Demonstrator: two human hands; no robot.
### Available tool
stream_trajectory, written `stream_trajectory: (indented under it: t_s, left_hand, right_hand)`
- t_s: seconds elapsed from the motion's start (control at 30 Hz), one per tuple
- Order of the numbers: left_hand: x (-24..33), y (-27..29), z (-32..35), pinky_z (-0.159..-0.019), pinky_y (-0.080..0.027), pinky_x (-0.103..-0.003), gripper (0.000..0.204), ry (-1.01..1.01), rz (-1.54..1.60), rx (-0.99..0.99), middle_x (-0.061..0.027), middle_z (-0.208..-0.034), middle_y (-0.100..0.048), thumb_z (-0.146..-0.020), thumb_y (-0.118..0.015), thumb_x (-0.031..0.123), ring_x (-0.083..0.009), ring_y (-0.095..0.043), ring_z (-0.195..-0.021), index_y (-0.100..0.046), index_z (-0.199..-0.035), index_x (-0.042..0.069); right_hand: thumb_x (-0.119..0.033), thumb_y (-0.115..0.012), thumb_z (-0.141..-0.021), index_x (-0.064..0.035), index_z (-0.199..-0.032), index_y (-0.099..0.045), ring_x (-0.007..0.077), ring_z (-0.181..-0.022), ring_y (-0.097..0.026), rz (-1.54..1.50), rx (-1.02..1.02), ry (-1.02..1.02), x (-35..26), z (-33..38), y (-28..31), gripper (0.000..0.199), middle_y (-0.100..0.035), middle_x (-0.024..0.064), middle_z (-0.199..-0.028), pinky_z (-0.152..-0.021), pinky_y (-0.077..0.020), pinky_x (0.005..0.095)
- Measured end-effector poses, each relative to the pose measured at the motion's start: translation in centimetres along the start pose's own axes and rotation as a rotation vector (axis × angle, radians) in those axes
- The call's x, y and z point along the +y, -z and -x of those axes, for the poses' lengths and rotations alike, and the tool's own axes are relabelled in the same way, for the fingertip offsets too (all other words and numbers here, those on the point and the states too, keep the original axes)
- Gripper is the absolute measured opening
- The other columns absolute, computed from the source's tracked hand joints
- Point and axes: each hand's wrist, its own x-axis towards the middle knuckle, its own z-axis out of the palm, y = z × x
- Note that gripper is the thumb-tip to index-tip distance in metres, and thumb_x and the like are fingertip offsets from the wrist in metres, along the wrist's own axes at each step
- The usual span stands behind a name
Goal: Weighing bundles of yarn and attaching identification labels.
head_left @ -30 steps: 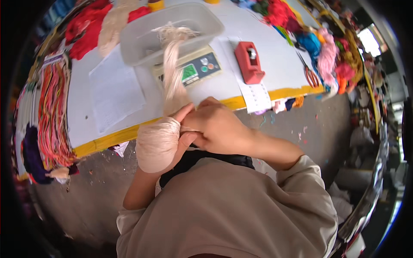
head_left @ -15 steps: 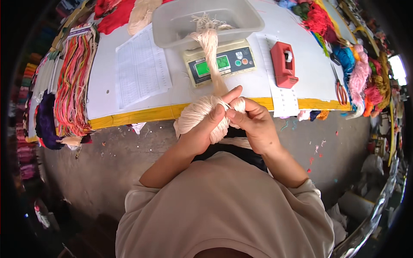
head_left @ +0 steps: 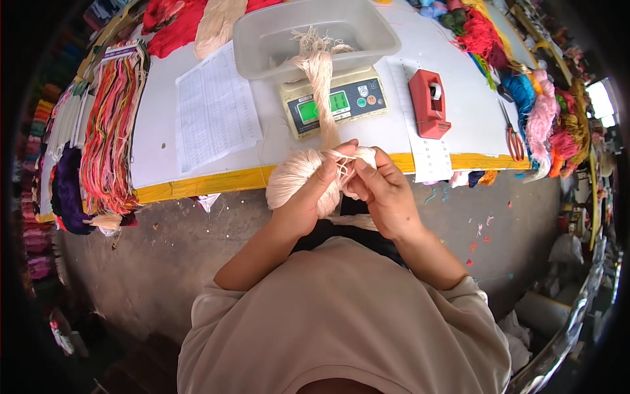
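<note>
A hank of cream thread (head_left: 292,178) is gathered at the table's front edge, between my two hands. My left hand (head_left: 314,197) is wrapped around its thick bundle, thumb on top. My right hand (head_left: 388,197) pinches a smaller loop of the same thread beside it, and several loose strands cross between my fingers. From the hank a long tail (head_left: 321,85) runs up over the digital scale (head_left: 348,98), partly covering its lit green display. The tail's frayed end lies in the translucent plastic tub (head_left: 262,62) standing on the scale.
Left of the scale lies a printed sheet (head_left: 213,111); multicoloured skeins (head_left: 108,125) hang over the table's left side. To the right are a paper strip (head_left: 430,157), a red tape dispenser (head_left: 430,108), scissors (head_left: 514,141) and coloured yarn bundles (head_left: 545,118). Yellow tape (head_left: 216,181) lines the front edge.
My fingers have drawn some strands out from the bundle, so loose loops now show between both hands. My right hand has shifted slightly left and its fingers have changed their hold.
</note>
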Motion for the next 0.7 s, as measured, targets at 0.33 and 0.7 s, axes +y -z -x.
stream_trajectory:
  t_s: [0.33, 0.7]
  left_hand:
    - [-1.8, 1.4, 0.4, -0.108, -0.039, -0.033, 0.054, -0.049, -0.060, 0.074, -0.0124, -0.145, -0.048, -0.106, -0.044, 0.033, -0.0178, -0.051, -0.126, -0.042, -0.144, -0.005]
    - [6.8, 6.7, 3.2, -0.093, -0.038, -0.036, 0.062, -0.416, 0.466, -0.236, -0.0113, -0.145, -0.038, -0.096, -0.053, 0.029, -0.0169, -0.045, -0.124, -0.024, -0.147, 0.011]
  right_hand:
    - [-0.014, -0.061, -0.099, -0.0064, -0.117, -0.064, 0.0038, -0.080, -0.055, 0.277, 0.001, -0.010, -0.3, -0.3, -1.3, 0.020, -0.064, -0.0029, -0.092, -0.072, -0.0457, 0.0211]
    - [-0.014, -0.067, -0.095, -0.0053, -0.115, -0.065, 0.0049, -0.090, -0.059, 0.772, -0.294, -0.198, -6.5, 1.4, 4.3, 0.022, -0.068, -0.0028, -0.091, -0.078, -0.0504, 0.0260]
